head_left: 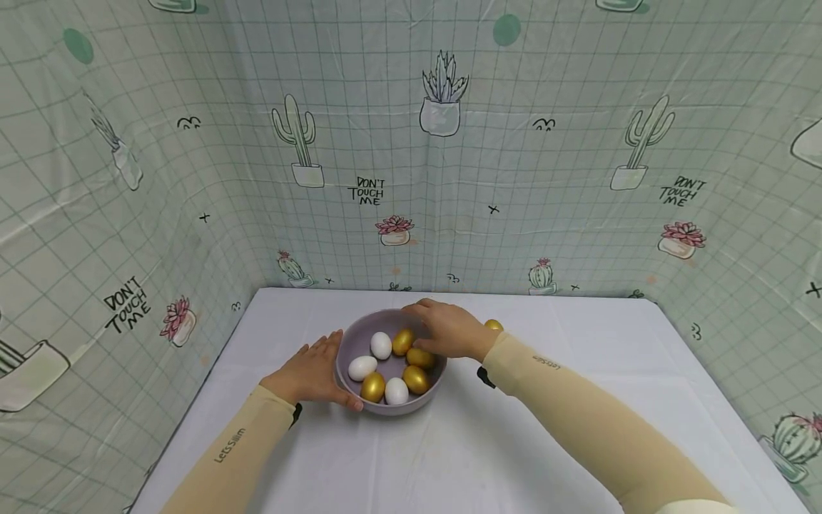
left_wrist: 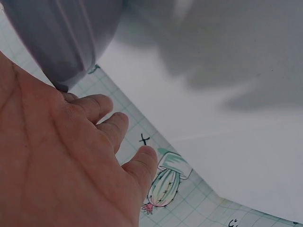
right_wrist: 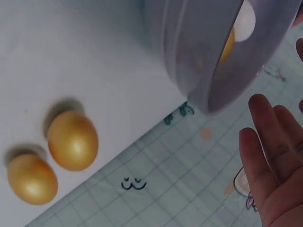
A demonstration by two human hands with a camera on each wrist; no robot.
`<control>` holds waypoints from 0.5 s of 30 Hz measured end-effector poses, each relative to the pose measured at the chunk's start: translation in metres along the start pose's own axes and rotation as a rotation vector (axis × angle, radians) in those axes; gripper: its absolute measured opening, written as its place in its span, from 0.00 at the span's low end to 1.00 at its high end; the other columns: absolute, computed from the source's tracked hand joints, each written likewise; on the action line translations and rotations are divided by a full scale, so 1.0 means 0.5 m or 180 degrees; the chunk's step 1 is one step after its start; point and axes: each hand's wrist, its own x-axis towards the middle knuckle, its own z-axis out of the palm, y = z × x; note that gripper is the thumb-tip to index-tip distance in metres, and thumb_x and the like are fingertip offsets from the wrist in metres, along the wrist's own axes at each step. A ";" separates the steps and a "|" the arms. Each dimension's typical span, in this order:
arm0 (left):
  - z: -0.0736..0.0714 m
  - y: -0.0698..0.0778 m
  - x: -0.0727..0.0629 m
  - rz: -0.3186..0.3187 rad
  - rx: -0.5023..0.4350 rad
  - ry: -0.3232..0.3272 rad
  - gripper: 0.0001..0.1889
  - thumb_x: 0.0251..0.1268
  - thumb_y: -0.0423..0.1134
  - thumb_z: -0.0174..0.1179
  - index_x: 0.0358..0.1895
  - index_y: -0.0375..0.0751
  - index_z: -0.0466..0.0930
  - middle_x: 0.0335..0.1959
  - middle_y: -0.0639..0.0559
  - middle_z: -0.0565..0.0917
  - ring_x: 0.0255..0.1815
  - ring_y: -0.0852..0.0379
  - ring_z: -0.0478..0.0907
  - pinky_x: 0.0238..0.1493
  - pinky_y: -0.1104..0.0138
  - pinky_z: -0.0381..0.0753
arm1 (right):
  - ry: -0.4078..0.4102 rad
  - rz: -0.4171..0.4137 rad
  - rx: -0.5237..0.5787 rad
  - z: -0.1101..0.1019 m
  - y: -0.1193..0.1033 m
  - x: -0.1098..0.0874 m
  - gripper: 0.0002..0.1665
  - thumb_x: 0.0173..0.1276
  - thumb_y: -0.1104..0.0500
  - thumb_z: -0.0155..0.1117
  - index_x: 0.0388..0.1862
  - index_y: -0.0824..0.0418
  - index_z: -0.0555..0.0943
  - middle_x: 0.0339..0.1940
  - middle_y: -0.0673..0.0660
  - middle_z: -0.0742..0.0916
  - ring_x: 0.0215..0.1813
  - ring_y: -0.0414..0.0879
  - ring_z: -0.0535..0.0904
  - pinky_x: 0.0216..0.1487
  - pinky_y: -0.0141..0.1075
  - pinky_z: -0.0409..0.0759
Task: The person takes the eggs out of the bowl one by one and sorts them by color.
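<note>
A mauve bowl (head_left: pixel 392 410) stands on the white table, holding three white eggs, one of them a white egg (head_left: pixel 381 345) toward the back, and several golden eggs, among them a golden egg (head_left: pixel 372 387) at the front. My left hand (head_left: pixel 315 373) spreads along the bowl's left side, thumb at the near rim and fingers pointing away. In the left wrist view its fingers look relaxed beside the bowl wall. My right hand (head_left: pixel 452 330) reaches over the right rim, thumb low by a golden egg (head_left: pixel 420 358). The right wrist view shows its fingers (right_wrist: pixel 260 165) extended, holding nothing.
Two more golden eggs lie on the table in the right wrist view: one golden egg (right_wrist: pixel 73 141) and another golden egg (right_wrist: pixel 32 179) beside it. The right forearm partly hides them in the head view. A cactus-print cloth (head_left: pixel 488 164) hangs behind the table (head_left: pixel 578 321).
</note>
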 end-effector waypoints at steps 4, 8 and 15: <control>0.000 0.000 0.000 -0.0002 -0.0002 -0.0005 0.75 0.32 0.73 0.75 0.77 0.24 0.46 0.76 0.29 0.55 0.76 0.33 0.52 0.71 0.38 0.52 | -0.0093 -0.0060 0.0026 0.024 -0.028 0.011 0.35 0.66 0.54 0.71 0.71 0.57 0.72 0.64 0.56 0.78 0.46 0.44 0.80 0.50 0.41 0.80; -0.001 0.000 0.000 -0.0008 -0.0002 -0.0016 0.76 0.33 0.73 0.74 0.77 0.24 0.45 0.76 0.29 0.55 0.76 0.33 0.52 0.71 0.38 0.52 | -0.0161 -0.0111 -0.0027 0.050 -0.048 0.020 0.33 0.66 0.53 0.71 0.69 0.56 0.74 0.64 0.54 0.78 0.51 0.43 0.80 0.55 0.41 0.79; 0.000 -0.001 0.000 0.0018 0.0048 0.0007 0.76 0.33 0.74 0.73 0.77 0.24 0.45 0.76 0.29 0.55 0.76 0.33 0.52 0.71 0.38 0.53 | -0.0281 -0.0199 -0.0174 0.085 -0.081 0.024 0.31 0.66 0.49 0.71 0.67 0.54 0.76 0.57 0.53 0.82 0.52 0.43 0.80 0.54 0.38 0.79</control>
